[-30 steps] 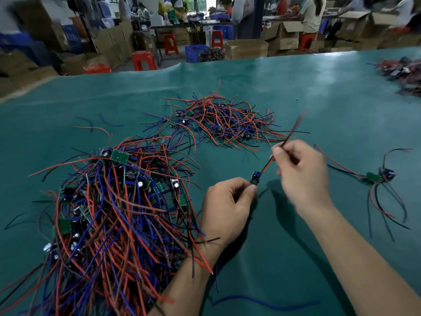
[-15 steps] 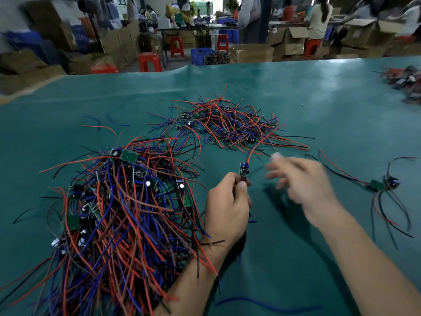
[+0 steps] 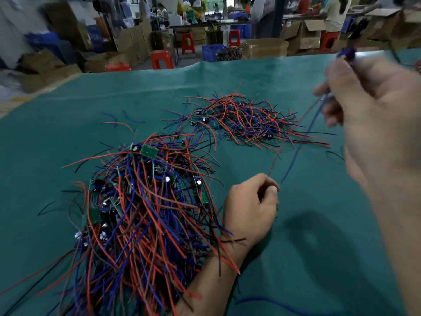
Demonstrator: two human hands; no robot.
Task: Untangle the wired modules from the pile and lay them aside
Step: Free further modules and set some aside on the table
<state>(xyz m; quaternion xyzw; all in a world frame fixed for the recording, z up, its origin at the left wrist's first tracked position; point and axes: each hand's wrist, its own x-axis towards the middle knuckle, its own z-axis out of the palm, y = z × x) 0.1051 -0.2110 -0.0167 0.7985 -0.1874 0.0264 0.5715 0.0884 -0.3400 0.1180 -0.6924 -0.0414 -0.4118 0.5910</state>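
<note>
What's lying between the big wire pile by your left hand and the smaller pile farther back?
In the head view, only a few stray red and blue wires cross the green mat between the big pile and the smaller pile.

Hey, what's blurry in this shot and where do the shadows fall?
Head view: the raised right hand and the module it holds are motion-blurred; the big wire pile and left hand are fairly sharp; a soft shadow lies on the green mat right of the left hand; background edges smear.
</note>
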